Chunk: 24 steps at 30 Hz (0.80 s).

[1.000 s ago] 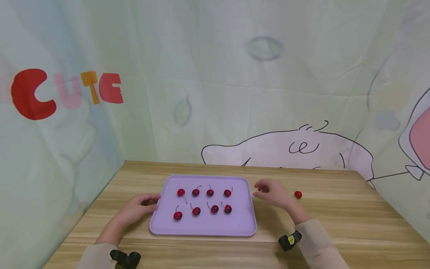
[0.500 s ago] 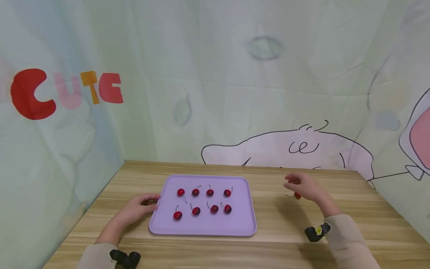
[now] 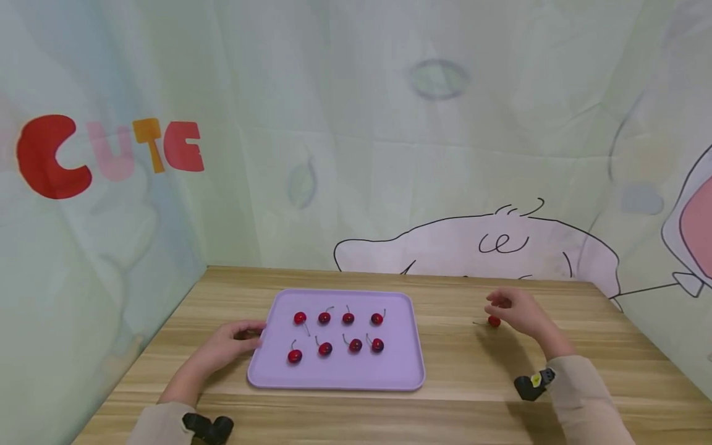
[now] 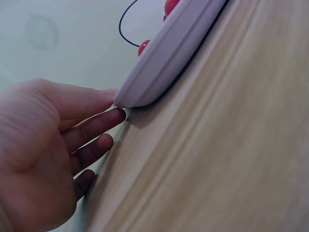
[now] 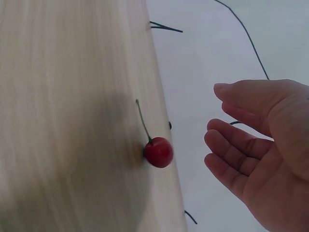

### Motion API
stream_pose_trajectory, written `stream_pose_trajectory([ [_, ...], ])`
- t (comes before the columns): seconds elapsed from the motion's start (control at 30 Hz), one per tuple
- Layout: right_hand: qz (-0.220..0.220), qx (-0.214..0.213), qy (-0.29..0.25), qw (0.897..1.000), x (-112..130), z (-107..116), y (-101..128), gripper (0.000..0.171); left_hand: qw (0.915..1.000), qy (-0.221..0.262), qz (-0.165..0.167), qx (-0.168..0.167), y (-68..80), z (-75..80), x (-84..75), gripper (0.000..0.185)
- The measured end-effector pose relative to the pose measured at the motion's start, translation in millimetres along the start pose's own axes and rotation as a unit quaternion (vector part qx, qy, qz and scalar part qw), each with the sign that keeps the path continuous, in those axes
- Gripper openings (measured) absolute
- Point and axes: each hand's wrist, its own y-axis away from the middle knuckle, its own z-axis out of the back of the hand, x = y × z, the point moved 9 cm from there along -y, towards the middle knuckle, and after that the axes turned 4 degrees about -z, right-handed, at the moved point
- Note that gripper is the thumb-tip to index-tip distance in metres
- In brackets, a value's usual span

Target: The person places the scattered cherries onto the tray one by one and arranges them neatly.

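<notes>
A lilac tray point(image 3: 397, 371) lies on the table with several red cherries on it in two rows, among them one cherry point(image 3: 325, 349) in the near row. My left hand point(image 3: 225, 347) is at the tray's left side. In the left wrist view its fingertips point(image 4: 108, 96) touch the tray edge point(image 4: 159, 67), the other fingers loosely bent below. Over a lone cherry point(image 3: 494, 322) on the right of the table hovers my right hand point(image 3: 517, 311), its fingers relaxed and holding nothing. The right wrist view shows that cherry point(image 5: 158, 152) on the wood, stem pointing away, apart from the fingers.
The wooden table point(image 3: 334, 417) reaches back to a pale printed curtain point(image 3: 367, 185). Dark wrist cameras are strapped over both sleeves, one on the left sleeve point(image 3: 161, 426) and one on the right sleeve point(image 3: 584, 395).
My right hand has moved right, from beside the tray's right edge to above the lone cherry. My left hand, the tray and its cherries have stayed put.
</notes>
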Motion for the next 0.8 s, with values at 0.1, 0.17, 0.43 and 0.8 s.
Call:
stream_pose_trajectory([
  [0.1, 0.002, -0.013, 0.001, 1.000, -4, -1, 0, 0.031, 1.0000, 0.001, 0.001, 0.000, -0.3, -0.3, 0.9, 0.044],
  [0.17, -0.002, -0.017, 0.000, 1.000, -7, -1, 0, 0.031, 1.0000, 0.001, 0.004, -0.001, -0.1, -0.4, 1.7, 0.044],
  [0.43, -0.034, -0.015, -0.005, 0.999, -25, -8, 0, 0.031, 0.9999, 0.000, 0.016, -0.002, 0.2, -0.4, 2.2, 0.043],
  [0.8, -0.019, -0.018, -0.021, 0.999, -39, -15, -1, 0.031, 1.0000, 0.002, 0.009, -0.001, -0.2, -0.1, 1.0, 0.043],
])
